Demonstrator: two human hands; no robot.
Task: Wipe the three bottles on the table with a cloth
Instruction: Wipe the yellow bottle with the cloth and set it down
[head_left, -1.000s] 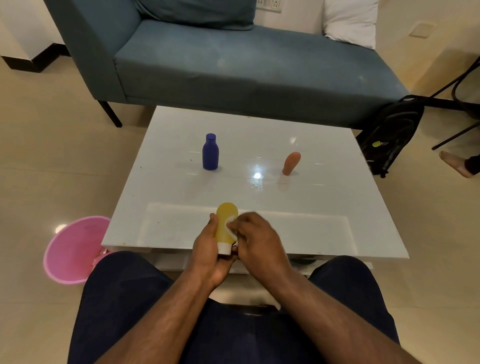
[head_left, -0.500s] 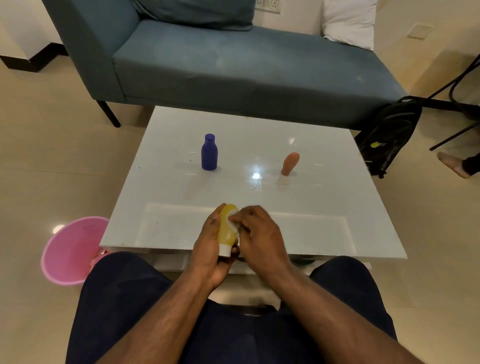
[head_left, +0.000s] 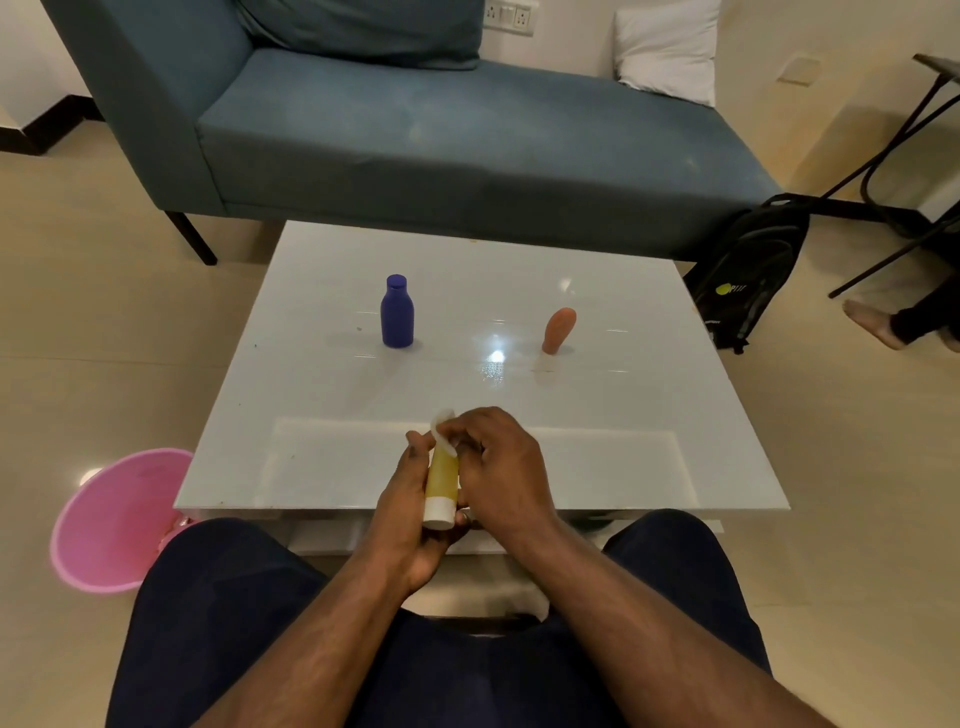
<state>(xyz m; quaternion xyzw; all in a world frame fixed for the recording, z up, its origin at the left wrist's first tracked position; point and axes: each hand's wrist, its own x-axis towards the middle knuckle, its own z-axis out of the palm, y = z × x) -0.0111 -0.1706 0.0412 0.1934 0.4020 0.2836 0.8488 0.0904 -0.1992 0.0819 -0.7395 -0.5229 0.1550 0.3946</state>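
My left hand (head_left: 402, 512) grips a yellow bottle (head_left: 442, 480) with a white cap, held cap-down over the near edge of the white table (head_left: 597, 405). My right hand (head_left: 498, 467) pinches a small white cloth (head_left: 443, 423) against the bottle's upper end, which the cloth and fingers hide. A blue bottle (head_left: 397, 312) stands upright at the table's middle left. An orange bottle (head_left: 558, 330) stands at the middle right, leaning slightly.
A blue sofa (head_left: 415, 135) runs behind the table. A pink bucket (head_left: 111, 519) sits on the floor at the near left. A black backpack (head_left: 748, 270) leans at the table's far right, beside another person's foot (head_left: 872, 325).
The cloth in my right hand has slid up the yellow bottle to its upper end. My left hand has turned the bottle, so more of its body shows.
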